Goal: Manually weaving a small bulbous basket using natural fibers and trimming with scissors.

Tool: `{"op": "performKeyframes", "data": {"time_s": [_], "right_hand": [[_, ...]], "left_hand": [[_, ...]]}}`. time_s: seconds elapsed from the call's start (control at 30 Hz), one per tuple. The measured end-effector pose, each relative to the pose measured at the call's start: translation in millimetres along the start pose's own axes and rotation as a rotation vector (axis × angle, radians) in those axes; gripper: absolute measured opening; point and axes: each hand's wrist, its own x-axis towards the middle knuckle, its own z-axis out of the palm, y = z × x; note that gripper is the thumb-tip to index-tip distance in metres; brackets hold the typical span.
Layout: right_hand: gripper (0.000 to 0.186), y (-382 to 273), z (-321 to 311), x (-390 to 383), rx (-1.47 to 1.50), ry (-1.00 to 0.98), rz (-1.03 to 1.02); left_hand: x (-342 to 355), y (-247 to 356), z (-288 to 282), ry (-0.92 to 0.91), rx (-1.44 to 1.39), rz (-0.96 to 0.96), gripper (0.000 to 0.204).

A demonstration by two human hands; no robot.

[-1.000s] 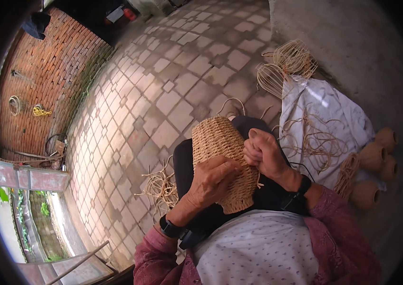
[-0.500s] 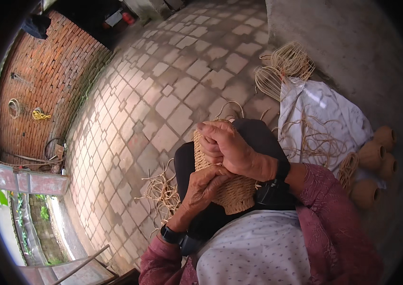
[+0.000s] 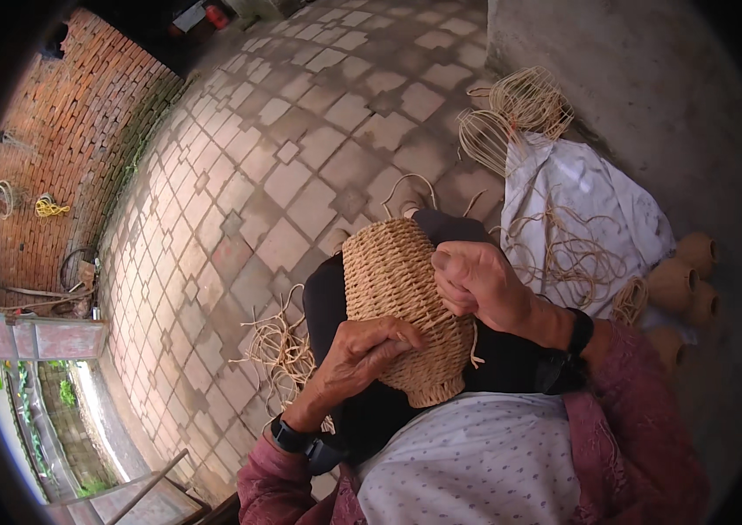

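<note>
A tan woven cord basket [image 3: 384, 280] lies tilted across my lap, with its narrower end toward my body. My left hand [image 3: 369, 350] rests against its near left side, thumb and fingers pressed together; whatever is between them is too small to make out. Over the basket's right side is my right hand [image 3: 483, 284], curled closed with the thumb on top. Its fingers hide anything held inside. A short loose cord end [image 3: 476, 346] sticks out from the basket's right side, below my right hand.
Loose cords [image 3: 279, 346] lie on the paving to my left. On the right, a white cloth [image 3: 585, 184] carries more tangled cord [image 3: 572, 254]. Bundled cord coils [image 3: 528, 101] sit beyond it. Several finished woven vessels [image 3: 673, 284] stand at the far right.
My right hand has moved right, away from my left hand, uncovering the basket's upper side. My left hand stays at the basket. The whole view has shifted slightly.
</note>
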Motion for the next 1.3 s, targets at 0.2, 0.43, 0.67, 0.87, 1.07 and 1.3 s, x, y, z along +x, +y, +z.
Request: {"op": "performKeyframes", "data": {"time_s": [0.2, 0.43, 0.67, 0.87, 1.07, 1.3], "right_hand": [[0.038, 22, -12, -6, 0.129, 0.056, 0.037], [0.038, 22, -9, -5, 0.048, 0.105, 0.015], [0.036, 12, 3, 27, 0.010, 0.028, -0.001], [0.037, 17, 33, 83, -0.151, -0.187, 0.077], [0.041, 20, 31, 84, 0.102, -0.138, 0.102], [0.043, 5, -3, 10, 0.216, 0.019, 0.029]], "left_hand": [[2, 1, -2, -0.043, 0.052, 0.032, 0.012], [1, -4, 0, -0.010, 0.097, 0.126, 0.011], [-10, -3, 16, 0.083, 0.153, 0.122, 0.010], [-4, -3, 19, 0.122, 0.192, 0.119, 0.009], [-12, -6, 20, 0.186, 0.185, 0.086, 0.009], [-10, -2, 19, 0.190, 0.105, 0.040, 0.011]]}}
